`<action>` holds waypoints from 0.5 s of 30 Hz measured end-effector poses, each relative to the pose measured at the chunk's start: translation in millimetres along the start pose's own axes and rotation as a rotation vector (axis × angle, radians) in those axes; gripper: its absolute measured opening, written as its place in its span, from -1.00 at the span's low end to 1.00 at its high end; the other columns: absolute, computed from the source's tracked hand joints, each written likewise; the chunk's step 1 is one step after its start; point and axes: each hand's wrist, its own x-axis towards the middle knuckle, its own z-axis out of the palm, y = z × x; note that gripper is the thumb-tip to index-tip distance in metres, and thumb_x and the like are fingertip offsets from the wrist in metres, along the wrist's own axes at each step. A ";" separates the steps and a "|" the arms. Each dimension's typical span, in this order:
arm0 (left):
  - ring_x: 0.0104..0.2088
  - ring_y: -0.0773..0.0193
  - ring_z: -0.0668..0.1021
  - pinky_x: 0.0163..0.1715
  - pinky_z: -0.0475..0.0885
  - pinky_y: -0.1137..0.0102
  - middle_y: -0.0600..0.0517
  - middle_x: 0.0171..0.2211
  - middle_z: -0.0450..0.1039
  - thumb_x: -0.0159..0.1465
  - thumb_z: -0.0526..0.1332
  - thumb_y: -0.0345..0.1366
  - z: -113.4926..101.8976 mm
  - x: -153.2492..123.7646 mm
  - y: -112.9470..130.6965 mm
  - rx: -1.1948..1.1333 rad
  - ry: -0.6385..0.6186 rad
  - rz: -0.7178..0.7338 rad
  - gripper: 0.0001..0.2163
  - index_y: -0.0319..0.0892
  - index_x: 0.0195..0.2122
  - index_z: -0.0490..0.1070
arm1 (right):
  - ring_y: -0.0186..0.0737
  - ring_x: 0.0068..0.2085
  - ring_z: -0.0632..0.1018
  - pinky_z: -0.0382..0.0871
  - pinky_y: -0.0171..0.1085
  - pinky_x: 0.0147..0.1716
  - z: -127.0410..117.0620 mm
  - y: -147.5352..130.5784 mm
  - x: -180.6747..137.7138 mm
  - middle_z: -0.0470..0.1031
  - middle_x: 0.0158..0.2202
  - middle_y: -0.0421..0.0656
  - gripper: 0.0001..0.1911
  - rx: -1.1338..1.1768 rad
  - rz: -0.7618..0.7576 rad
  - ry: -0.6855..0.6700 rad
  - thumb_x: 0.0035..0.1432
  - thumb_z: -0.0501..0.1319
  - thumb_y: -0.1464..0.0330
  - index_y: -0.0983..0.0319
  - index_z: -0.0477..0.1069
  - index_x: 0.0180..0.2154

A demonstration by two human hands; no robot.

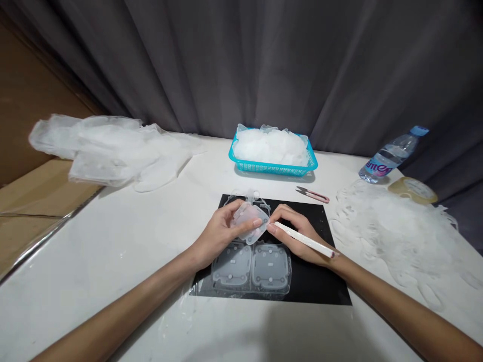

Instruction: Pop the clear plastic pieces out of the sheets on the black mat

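My left hand (226, 229) is closed on a translucent, rounded-square silicone piece (253, 235), thumb on top and fingers behind. At that piece's right edge my right hand (298, 231) pinches, with a slim white-handled tool (307, 240) lying through its grip. The tool's tip is hidden by the fingers, so its kind does not show. Below both hands lies a translucent moulded sheet (270, 265) with two rounded-square sections side by side. More clear trimmed sheet (247, 195) shows just behind my left hand. All of this is over a black mat (317, 281).
A blue basket (271, 168) heaped with translucent pieces stands at the back. Pink-handled thread snips (313, 194) lie before it. To the right are a water bottle (392, 156), a tape roll (413, 190) and piled clear scraps (400, 236). Bagged sheets (121, 151) lie left, by cardboard (41, 201).
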 end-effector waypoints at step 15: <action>-0.46 0.37 0.36 -0.47 0.26 0.49 0.16 -0.48 0.31 0.20 0.46 -0.04 2.9 0.3 -3.9 0.124 -0.061 0.012 -0.67 -0.20 -0.35 0.46 | -0.23 -0.21 0.41 0.28 -0.23 -0.13 -0.9 2.9 -0.6 0.37 -0.31 -0.21 -0.83 0.059 0.027 -0.078 0.39 0.22 0.32 0.20 0.41 -0.31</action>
